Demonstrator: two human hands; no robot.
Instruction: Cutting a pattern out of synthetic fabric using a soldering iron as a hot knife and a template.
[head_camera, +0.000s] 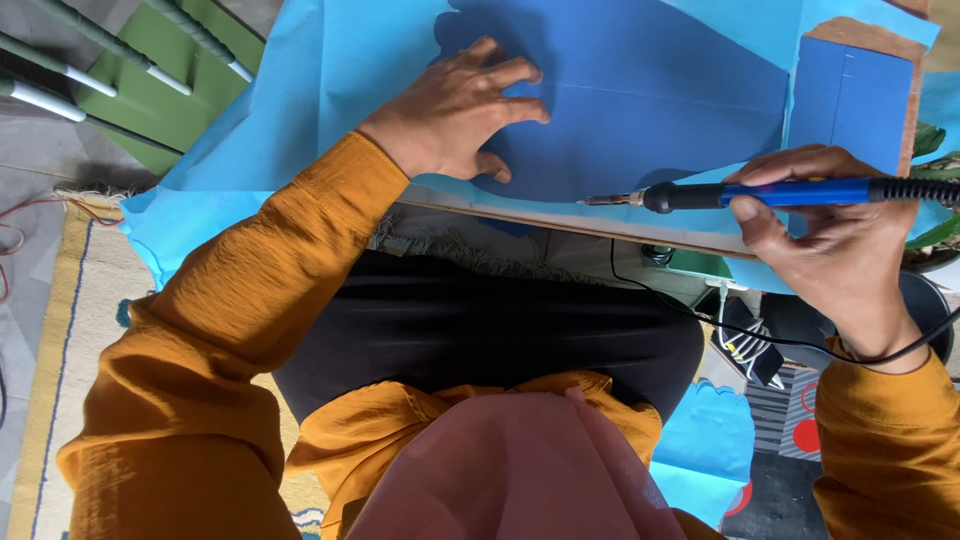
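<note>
On the dark blue sheet (640, 110) the left hand (455, 115) lies palm down, its fingers spread wide and flat, gripping nothing and pressing the sheet against the wooden board (560, 222) beneath; the wrist is bent back and the forearm in its orange sleeve (250, 300) runs down and to the left toward the body. Off to the right, the right hand (830, 240) is closed around one soldering iron (760, 194), the thumb laid along the near side of the blue handle and the fingers curled over the top, so the tool lies nearly level with its metal tip (605, 200) pointing left. That tip sits at the near edge of the dark sheet, just above the board's edge, between the two hands and well apart from the left fingers. One black cord (780, 340) trails from the iron's rear end and loops below the right wrist. Two layers of sheet show: the dark blue one on top and a lighter blue one (330, 80) spreading out beneath it. Farther right, a single cardboard piece (860, 90) faced in blue stands just beyond the right knuckles.
</note>
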